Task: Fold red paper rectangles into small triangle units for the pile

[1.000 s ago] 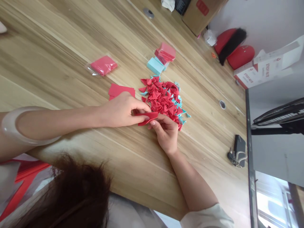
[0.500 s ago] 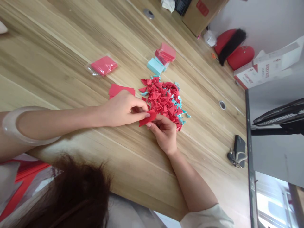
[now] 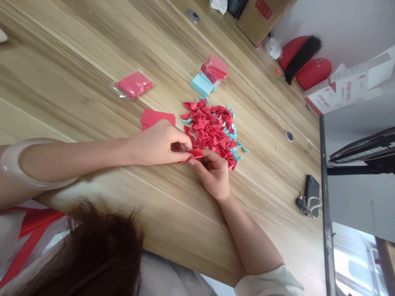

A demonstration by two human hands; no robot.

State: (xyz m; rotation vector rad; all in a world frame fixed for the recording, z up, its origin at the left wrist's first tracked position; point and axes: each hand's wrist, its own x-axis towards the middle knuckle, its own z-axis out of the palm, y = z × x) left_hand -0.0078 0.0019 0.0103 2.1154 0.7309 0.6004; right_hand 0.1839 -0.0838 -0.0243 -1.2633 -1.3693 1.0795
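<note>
Partly, both hands [image 3: 162, 143] cover the red paper [image 3: 196, 153] they pinch.

- Wood-grain tabletop [image 3: 86, 82], dark strip [image 3: 324, 197] along its right edge
- Around the middle: heap of folded red and light-blue paper [image 3: 210, 127], red slips [image 3: 156, 117], blue block [image 3: 201, 85], red block [image 3: 217, 67], wrapped red pack [image 3: 135, 84]
- Near right edge: keys [image 3: 306, 210], black case [image 3: 312, 187]
- Far edge: cardboard box [image 3: 259, 22]
</note>
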